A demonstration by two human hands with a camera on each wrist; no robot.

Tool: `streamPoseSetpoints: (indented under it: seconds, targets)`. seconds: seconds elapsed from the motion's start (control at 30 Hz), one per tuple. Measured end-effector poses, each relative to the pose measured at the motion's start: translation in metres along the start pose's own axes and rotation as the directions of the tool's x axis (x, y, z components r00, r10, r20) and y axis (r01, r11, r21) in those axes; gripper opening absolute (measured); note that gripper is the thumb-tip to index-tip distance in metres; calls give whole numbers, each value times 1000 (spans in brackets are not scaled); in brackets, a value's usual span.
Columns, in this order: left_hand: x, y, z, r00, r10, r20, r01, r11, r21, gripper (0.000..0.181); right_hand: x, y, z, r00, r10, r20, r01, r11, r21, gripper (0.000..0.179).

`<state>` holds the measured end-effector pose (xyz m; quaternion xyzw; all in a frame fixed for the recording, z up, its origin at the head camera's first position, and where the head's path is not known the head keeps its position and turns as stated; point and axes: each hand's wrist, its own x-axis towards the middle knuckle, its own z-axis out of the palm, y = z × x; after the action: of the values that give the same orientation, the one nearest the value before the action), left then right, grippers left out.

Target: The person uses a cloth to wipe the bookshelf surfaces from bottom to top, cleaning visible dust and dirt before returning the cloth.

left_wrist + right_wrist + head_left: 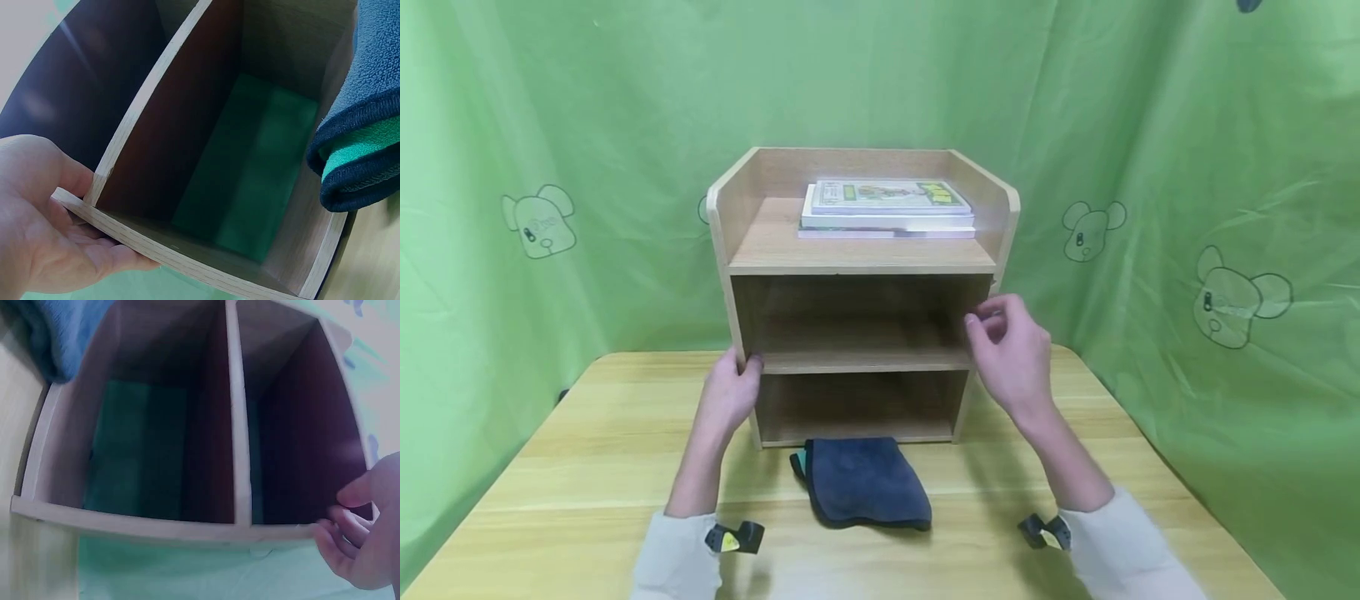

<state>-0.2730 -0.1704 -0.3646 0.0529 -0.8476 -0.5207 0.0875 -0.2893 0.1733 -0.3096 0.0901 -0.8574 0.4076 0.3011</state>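
A light wooden shelf unit [859, 271] stands upright on the table, with two open compartments below its walled top. My left hand [730, 389] grips the front edge of its left side panel, level with the middle board. In the left wrist view the thumb lies inside and the fingers [119, 257] pass outside the panel. My right hand [1011, 354] is right by the right panel's front edge, fingers loosely curled and holding nothing. In the right wrist view its fingertips [331, 540] overlap that edge. A folded dark blue cloth [868, 483] with a green underside lies before the unit.
Several stacked books [887, 208] lie on the unit's top, inside its raised sides. The wooden table [587, 492] extends to both sides. A green curtain [880, 75] with mouse drawings hangs behind and at both sides.
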Motion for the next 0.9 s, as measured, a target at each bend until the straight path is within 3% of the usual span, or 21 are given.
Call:
streamPoseSetpoints:
  seconds: [0.07, 0.17, 0.37, 0.6, 0.73, 0.9]
  targets:
    - [0, 0, 0, 1000, 0, 5, 0, 1000, -6, 35, 1, 5, 1, 995, 44, -86, -41, 999, 29, 30]
    - [0, 0, 1, 1000, 2, 7, -2, 1000, -10, 35, 1, 12, 5, 986, 120, -114, -109, 989, 100, 40]
    - [0, -1, 0, 1000, 7, -1, -7, 1000, 7, 40, -1, 24, 13, 967, 241, 85, -254, 945, 205, 66]
    - [0, -2, 1, 1000, 8, -16, -8, 1000, 17, 35, -4, 41, 21, 900, 302, 315, -373, 907, 195, 70]
    - [2, -2, 1, 1000, 14, -14, -14, 1000, 11, 33, -6, 48, 24, 868, 328, 373, -414, 892, 179, 65]
    - [1, -2, -2, 1000, 13, -11, -12, 1000, 21, 36, -6, 53, 27, 859, 311, 406, -406, 898, 171, 61]
